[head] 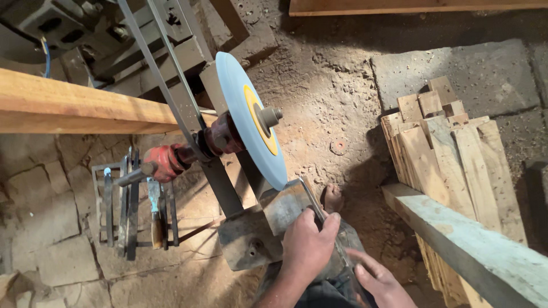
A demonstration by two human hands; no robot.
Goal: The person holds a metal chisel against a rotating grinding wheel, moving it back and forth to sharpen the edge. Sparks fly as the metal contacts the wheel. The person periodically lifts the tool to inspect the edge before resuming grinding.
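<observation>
A blue-grey grinding wheel (251,114) with a yellow centre sits on a red-hubbed shaft atop a metal stand (228,188). A long thin metal blade (310,195) runs from the wheel's lower edge down towards me, over a flat metal rest (282,208). My left hand (308,248) is closed around the blade's middle, just below the wheel. My right hand (379,280) is at the blade's near end, fingers curled against it. Whether the blade tip touches the wheel is not clear. A bare foot (332,197) shows on the dirt beyond my left hand.
A thick wooden beam (74,105) crosses at the left. A rack of metal tools (134,199) lies on the stone floor left of the stand. Stacked wooden planks (445,148) and a grey-painted beam (468,245) are at the right. A rusty washer (338,147) lies on the dirt.
</observation>
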